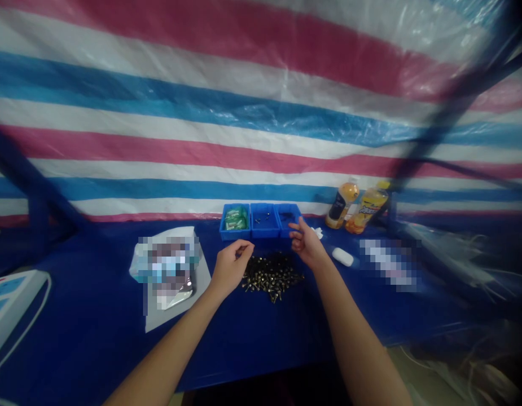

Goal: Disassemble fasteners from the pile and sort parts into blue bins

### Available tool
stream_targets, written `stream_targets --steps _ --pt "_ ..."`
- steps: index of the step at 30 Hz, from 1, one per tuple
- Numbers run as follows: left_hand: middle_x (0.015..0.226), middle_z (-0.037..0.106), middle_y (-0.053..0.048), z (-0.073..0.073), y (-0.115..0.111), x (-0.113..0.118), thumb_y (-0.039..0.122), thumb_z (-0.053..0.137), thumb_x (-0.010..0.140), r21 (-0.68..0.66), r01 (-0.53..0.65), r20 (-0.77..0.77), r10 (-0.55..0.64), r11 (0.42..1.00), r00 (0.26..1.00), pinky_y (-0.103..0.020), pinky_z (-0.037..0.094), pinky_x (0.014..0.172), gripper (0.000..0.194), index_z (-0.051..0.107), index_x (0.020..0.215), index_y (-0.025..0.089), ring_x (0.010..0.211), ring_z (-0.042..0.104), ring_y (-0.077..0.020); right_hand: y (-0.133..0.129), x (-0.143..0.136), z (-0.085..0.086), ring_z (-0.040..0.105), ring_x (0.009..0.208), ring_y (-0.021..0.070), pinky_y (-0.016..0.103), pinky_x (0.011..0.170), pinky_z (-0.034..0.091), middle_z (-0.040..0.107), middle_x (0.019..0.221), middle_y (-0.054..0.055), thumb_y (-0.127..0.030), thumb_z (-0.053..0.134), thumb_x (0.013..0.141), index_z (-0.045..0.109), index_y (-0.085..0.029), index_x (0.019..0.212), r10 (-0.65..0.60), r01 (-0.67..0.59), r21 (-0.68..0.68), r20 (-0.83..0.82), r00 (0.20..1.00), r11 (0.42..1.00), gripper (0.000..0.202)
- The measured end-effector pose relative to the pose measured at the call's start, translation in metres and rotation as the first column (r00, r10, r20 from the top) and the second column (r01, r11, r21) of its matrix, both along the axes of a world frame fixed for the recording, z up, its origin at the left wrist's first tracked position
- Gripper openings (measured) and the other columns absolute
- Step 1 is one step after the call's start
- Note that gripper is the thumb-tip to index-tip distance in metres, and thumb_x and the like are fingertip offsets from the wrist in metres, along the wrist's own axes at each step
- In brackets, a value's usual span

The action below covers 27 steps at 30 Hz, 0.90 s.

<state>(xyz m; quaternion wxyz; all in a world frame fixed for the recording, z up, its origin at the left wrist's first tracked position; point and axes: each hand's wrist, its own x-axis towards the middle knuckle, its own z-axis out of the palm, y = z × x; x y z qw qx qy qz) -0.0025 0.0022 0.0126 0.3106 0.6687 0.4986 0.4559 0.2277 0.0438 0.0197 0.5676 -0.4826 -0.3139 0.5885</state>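
Observation:
A pile of small dark and brassy metal pieces, like screws, (272,277) lies on the blue table. At its left edge, my left hand (234,264) is closed with thumb and fingertips together; what it pinches, if anything, is too small to make out. Above the pile's right side, my right hand (305,242) has its fingers apart and nothing visible in them. Behind the pile are three blue bins: the left bin (222,230) holds green-and-white packets, the middle bin (266,230) a few small pieces, and the right bin (287,231) some dark bits, partly behind my right hand.
Two orange drink bottles (337,208) stand at the back right, near a white rounded case (342,257). On the left lie a white sheet (154,321) with a blurred package and a white power strip (15,299). Blue frame bars rise at both sides.

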Motion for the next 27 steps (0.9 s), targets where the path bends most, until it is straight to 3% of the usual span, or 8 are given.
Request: stream_targets --steps 3,7,12,16,22,27 --pt "0.087 0.072 -0.002 0.001 0.000 0.000 0.040 0.055 0.087 -0.013 -0.008 -0.018 0.008 1.000 1.000 -0.029 0.047 0.077 0.025 0.069 0.090 0.020 0.082 0.065 -0.0198 0.002 0.004 -0.005 0.029 0.032 0.0060 0.021 0.033 0.016 0.049 0.051 -0.003 -0.060 0.053 0.081 0.061 -0.017 0.092 -0.078 0.080 -0.008 0.143 0.987 0.997 0.046" --pt "0.087 0.072 -0.002 0.001 -0.001 0.000 0.039 0.054 0.087 -0.015 -0.002 -0.021 0.001 1.000 1.000 -0.029 0.046 0.077 0.024 0.069 0.090 0.020 0.082 0.065 -0.0193 0.001 0.009 -0.008 0.039 0.038 0.0082 0.022 0.037 0.026 0.053 0.053 -0.003 -0.049 0.066 0.073 0.067 -0.016 0.086 -0.173 0.103 0.179 0.439 0.881 0.978 0.036" --pt "0.085 0.071 -0.001 0.003 -0.003 0.002 0.037 0.054 0.087 -0.009 0.000 -0.043 -0.001 1.000 0.999 -0.029 0.046 0.073 0.023 0.070 0.089 0.020 0.079 0.065 -0.0188 -0.005 0.008 -0.005 0.052 0.044 0.0132 0.026 0.046 0.038 0.063 0.059 0.001 -0.050 0.063 0.076 0.066 -0.017 0.072 -0.146 -0.057 0.247 0.727 0.670 0.967 0.033" --pt "0.082 0.071 0.000 0.005 -0.005 0.003 0.037 0.053 0.088 0.011 0.006 -0.065 -0.005 1.000 0.998 -0.028 0.045 0.071 0.024 0.069 0.088 0.020 0.076 0.064 -0.0183 -0.011 0.002 0.000 0.053 0.050 0.0164 0.027 0.054 0.038 0.055 0.046 0.001 -0.058 0.050 0.084 0.061 -0.019 0.054 -0.218 -0.056 0.261 0.890 0.400 0.964 0.051" --pt "0.082 0.070 0.001 0.008 -0.007 0.004 0.037 0.052 0.089 0.014 0.018 -0.088 -0.017 1.000 0.996 -0.026 0.044 0.069 0.024 0.069 0.089 0.021 0.075 0.063 -0.0169 -0.024 -0.003 -0.005 0.062 0.080 0.0201 0.028 0.071 0.041 0.070 0.085 0.004 -0.044 0.057 0.084 0.076 -0.027 0.090 -0.068 -0.282 0.092 0.993 0.096 0.955 0.025" --pt "0.082 0.070 0.001 0.006 -0.006 0.005 0.036 0.052 0.089 0.027 0.025 -0.100 -0.023 0.999 0.995 -0.026 0.044 0.070 0.023 0.069 0.089 0.020 0.075 0.063 -0.0166 -0.033 -0.008 -0.013 0.058 0.098 0.0257 0.033 0.079 0.041 0.067 0.104 0.007 -0.042 0.056 0.085 0.075 -0.030 0.100 -0.039 -0.248 0.028 0.999 -0.037 0.968 0.027"
